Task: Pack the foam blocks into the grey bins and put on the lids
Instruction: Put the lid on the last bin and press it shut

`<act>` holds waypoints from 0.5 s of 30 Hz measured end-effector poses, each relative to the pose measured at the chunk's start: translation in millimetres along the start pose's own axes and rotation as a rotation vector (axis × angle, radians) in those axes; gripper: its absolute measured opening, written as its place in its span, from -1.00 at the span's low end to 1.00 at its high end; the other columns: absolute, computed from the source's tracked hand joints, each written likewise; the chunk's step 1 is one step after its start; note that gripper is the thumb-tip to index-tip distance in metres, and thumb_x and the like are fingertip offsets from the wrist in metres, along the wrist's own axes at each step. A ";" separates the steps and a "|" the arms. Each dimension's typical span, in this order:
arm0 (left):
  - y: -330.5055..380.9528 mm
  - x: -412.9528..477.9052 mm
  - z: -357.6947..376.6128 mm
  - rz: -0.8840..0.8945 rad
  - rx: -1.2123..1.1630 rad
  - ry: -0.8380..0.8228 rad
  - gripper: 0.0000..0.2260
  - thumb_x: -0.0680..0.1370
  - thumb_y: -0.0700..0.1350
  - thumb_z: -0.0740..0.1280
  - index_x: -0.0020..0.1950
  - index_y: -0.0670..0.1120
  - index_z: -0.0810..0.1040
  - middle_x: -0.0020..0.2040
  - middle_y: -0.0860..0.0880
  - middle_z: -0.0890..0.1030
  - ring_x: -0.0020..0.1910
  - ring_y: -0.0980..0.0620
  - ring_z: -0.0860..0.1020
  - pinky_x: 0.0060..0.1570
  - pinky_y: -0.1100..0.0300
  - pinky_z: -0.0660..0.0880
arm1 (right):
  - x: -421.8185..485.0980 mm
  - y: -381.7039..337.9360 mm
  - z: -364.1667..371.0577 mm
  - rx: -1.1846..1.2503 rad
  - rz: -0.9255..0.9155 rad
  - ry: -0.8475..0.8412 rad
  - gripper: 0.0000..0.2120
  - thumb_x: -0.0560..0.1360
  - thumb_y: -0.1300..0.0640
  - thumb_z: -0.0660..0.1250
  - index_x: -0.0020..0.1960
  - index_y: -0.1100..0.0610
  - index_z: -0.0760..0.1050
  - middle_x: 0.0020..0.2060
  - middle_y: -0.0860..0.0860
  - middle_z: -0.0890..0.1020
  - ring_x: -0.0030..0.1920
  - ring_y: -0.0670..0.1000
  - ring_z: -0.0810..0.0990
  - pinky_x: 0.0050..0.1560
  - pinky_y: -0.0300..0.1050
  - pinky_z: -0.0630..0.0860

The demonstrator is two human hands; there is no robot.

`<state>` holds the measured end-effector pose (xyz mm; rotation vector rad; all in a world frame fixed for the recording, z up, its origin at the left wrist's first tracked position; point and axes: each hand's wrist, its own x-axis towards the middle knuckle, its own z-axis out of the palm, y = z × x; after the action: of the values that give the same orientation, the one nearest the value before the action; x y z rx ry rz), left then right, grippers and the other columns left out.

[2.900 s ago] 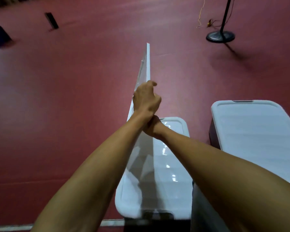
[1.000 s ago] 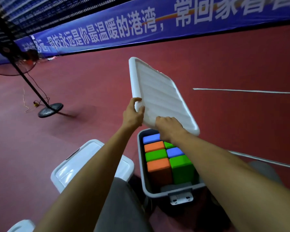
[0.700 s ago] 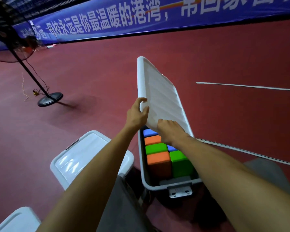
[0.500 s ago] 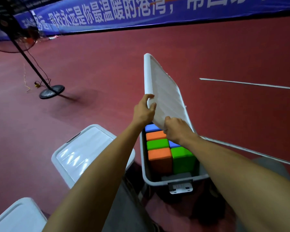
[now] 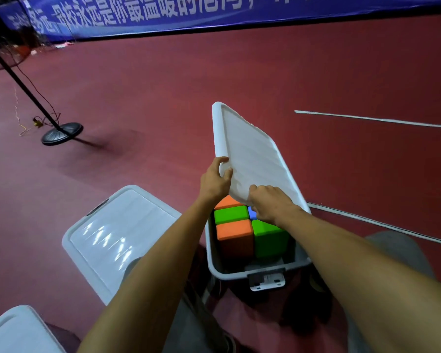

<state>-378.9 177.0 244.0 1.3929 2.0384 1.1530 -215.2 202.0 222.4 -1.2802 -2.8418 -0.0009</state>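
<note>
The person's left grip is curled round the left edge of a white ribbed plastic lid, thumb on the ribbed face and fingers wrapped behind the rim. The right grip clasps the lid's near edge, its fingers curled under and hidden from view. The lid is tilted steeply over the far part of an open grey plastic bin; its far end stands high, its near edge hangs low above the blocks, and its ribbed face is turned toward the person.

Inside the bin, foam blocks sit packed side by side: a near orange foam block touching a near green foam block, and behind them a second green block, a small blue block partly hidden by the right grip, and a far orange block just under the lid. A white latch hangs at the bin's near wall.

To the left stands a second bin with its white lid on, and a third white lid shows at the lower left corner. All rest on a dark red floor, with a black fan stand base and a blue banner beyond.
</note>
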 end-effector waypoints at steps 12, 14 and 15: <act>-48.6 -25.0 9.3 -0.166 0.057 -0.081 -0.65 0.62 -0.04 0.26 0.42 0.02 0.45 0.27 -0.12 0.56 0.12 -0.15 0.57 0.08 -0.06 0.61 | -17.7 -22.4 35.2 0.052 -0.049 -0.147 -0.72 0.45 0.21 0.38 0.13 0.20 0.45 -0.01 0.14 0.60 -0.06 0.16 0.60 -0.16 -0.07 0.42; -61.4 -36.5 10.6 -0.212 0.075 -0.113 -0.64 0.62 -0.03 0.27 0.43 0.03 0.45 0.24 -0.11 0.56 0.00 -0.13 0.59 -0.20 0.10 0.65 | -26.4 -28.1 41.6 0.054 -0.077 -0.182 -0.73 0.46 0.21 0.37 0.14 0.21 0.48 -0.01 0.14 0.60 -0.05 0.15 0.60 -0.14 -0.09 0.44; -67.4 -43.4 11.8 -0.228 0.075 -0.122 -0.64 0.62 -0.03 0.27 0.43 0.03 0.44 0.23 -0.11 0.56 -0.03 -0.13 0.60 -0.28 0.11 0.64 | -31.3 -31.0 45.3 0.053 -0.091 -0.198 -0.74 0.46 0.21 0.36 0.13 0.22 0.48 -0.01 0.15 0.59 -0.05 0.16 0.60 -0.13 -0.09 0.44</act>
<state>-390.3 131.9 177.6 1.1952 2.1075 0.8827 -218.7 158.4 176.6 -1.2024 -3.0401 0.2091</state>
